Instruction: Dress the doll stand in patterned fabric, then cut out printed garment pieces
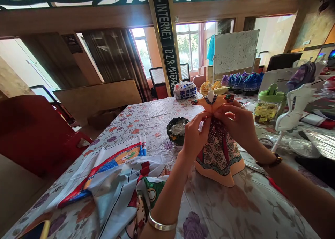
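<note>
A small dress form wearing an orange robe with a patterned skirt stands on the floral tablecloth. Both of my hands are at its waist. My left hand pinches the fabric on the left side, fingers closed. Closed on the fabric at the front right is my right hand. The doll's white neck and orange sleeves show above my fingers. A silver bangle is on my left wrist, a dark bracelet on my right.
Printed fabric sheets lie at the near left. A black bowl sits behind my left hand. A green-lidded jar, a bare white dress form, purple-blue dolls and a whiteboard stand right and behind. Red chair at left.
</note>
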